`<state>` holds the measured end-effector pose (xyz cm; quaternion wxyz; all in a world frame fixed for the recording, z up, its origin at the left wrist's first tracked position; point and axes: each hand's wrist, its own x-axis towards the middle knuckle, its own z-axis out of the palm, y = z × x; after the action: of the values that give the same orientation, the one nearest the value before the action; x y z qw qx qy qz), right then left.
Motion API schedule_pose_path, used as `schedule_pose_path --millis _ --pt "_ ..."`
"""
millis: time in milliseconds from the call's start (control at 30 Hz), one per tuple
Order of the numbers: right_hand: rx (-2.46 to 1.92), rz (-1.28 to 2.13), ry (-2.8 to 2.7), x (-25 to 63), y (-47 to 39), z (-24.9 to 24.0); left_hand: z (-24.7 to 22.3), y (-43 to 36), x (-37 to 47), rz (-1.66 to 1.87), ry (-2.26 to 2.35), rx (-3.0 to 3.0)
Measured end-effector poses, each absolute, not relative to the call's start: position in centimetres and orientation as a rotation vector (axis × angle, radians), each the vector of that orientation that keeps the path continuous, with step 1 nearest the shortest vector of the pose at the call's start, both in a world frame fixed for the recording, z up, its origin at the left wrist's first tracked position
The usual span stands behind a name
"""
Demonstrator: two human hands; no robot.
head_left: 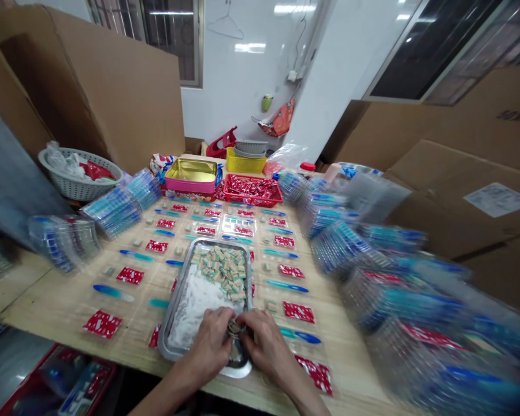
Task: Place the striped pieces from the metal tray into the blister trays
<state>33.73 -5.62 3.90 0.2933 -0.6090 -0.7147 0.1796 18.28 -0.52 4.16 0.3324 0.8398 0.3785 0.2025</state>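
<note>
A metal tray (173,306) lies at the near middle of the table. White powder (199,306) fills its left part, and many small striped pink-and-green blocks (225,268) are heaped in its far part. Over the tray's near right end, my left hand (213,336) and my right hand (265,341) meet with fingers closed. Between their fingertips shows something small, greyish and shiny, mostly hidden, whose kind I cannot make out. Around the tray lie rows of clear plastic packs, each with a blue or teal pen-like tool (292,286), a red printed sachet (298,312) and a small block.
Blurred stacks of filled clear packs (342,248) line the table's right side; more stacks (112,211) stand at left. At the back are a red basket of sachets (253,202), a pink-and-gold tin (190,179) and a yellow basket (245,163). Cardboard boxes (125,86) flank both sides.
</note>
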Motion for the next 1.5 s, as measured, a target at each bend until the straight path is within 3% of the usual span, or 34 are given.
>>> schedule_pose_path --millis 1500 --pt "-1.587 0.474 -1.926 32.6 -5.7 4.1 3.9 -0.6 18.1 0.442 1.058 2.214"
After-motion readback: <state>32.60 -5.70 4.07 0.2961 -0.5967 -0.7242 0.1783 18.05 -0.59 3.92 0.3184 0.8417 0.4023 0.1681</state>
